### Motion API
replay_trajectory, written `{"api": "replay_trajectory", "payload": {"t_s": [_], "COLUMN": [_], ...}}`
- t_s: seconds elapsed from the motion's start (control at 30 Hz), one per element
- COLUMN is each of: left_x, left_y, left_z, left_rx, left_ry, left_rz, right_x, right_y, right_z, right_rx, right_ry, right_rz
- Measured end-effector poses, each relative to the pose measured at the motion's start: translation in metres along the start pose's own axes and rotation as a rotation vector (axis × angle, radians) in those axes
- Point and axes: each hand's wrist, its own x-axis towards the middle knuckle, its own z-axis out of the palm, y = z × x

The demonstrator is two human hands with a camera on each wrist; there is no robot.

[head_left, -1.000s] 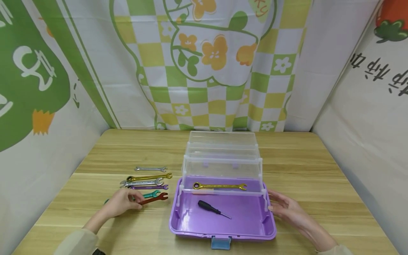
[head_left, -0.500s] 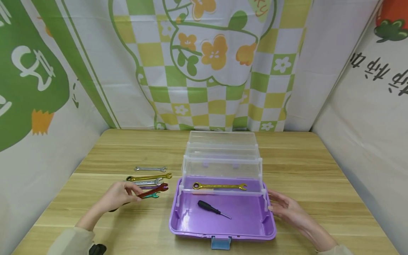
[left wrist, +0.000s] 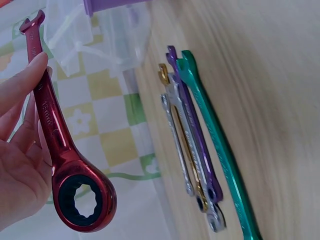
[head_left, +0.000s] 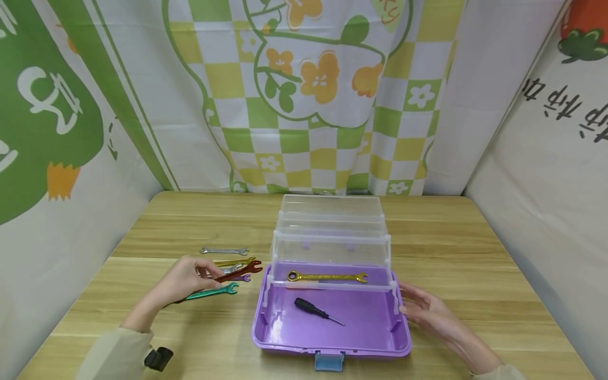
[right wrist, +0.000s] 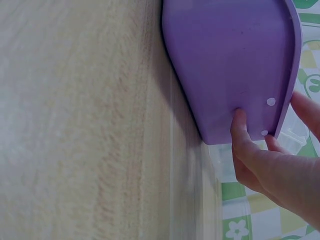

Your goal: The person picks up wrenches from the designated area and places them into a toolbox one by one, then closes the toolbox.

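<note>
My left hand (head_left: 187, 279) holds a red ratchet wrench (left wrist: 55, 122) raised over the other wrenches, its ring end towards the left wrist camera. Below it on the table lie a green wrench (head_left: 211, 291), a purple one (left wrist: 192, 125), a gold one (head_left: 235, 262) and silver ones, the smallest silver wrench (head_left: 224, 251) farthest back. With fairly straight fingers, my right hand (head_left: 429, 311) touches the right side of the purple toolbox (right wrist: 225, 65), thumb at the rim. Inside the box lies a black-handled screwdriver (head_left: 311, 307); a gold ratchet wrench (head_left: 328, 277) sits in the clear tray at its back.
Clear tiers (head_left: 332, 224) of the toolbox stand raised behind its base. A blue latch (head_left: 329, 362) hangs from the front. Patterned cloth (head_left: 313, 105) surrounds the wooden table (head_left: 451, 248) at the back and sides.
My left hand has lifted the red wrench off the table and carried it up and slightly right, uncovering more of the green wrench. My right hand stays at the toolbox.
</note>
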Motion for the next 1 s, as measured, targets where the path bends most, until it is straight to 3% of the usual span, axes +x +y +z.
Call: {"api": "replay_trajectory", "payload": {"t_s": [0.43, 1.0], "left_x": [0.022, 0.057], "left_y": [0.03, 0.066], "left_z": [0.005, 0.016], "left_rx": [-0.063, -0.097], "left_ry": [-0.033, -0.071], "left_rz": [0.006, 0.103], "right_x": [-0.001, 0.0], "right_y": [-0.002, -0.001], "right_z": [0.001, 0.0], "right_rx": [0.026, 0.029], "right_ry": [-0.013, -0.008], "right_rz": [-0.004, -0.001]}}
